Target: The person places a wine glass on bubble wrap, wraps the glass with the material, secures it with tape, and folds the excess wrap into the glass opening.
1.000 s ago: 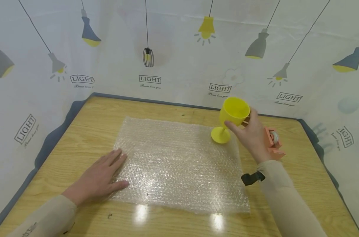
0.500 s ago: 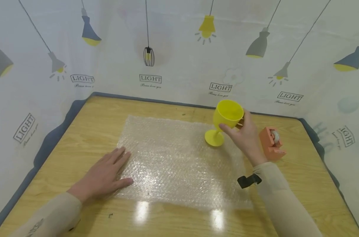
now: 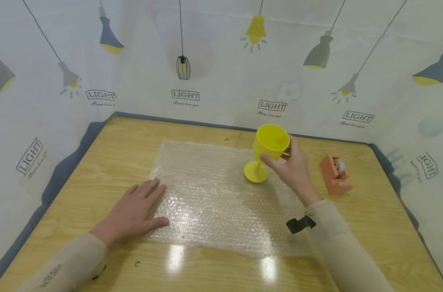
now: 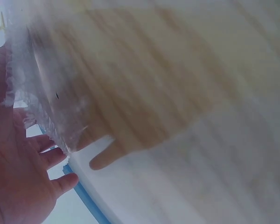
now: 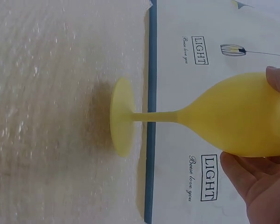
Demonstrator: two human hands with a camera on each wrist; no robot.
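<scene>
My right hand (image 3: 293,172) held the yellow goblet (image 3: 262,151) by its bowl, fingers and thumb curled round, stem near upright, foot over the bubble wrap's (image 3: 207,194) right half, contact unclear; my left hand (image 3: 132,213), fingers spread, lay farther off at the wrap's left edge

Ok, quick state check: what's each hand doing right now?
Left hand: open, holding nothing, at the edge of the bubble wrap.
Right hand: closed around the bowl of the yellow goblet.
</scene>
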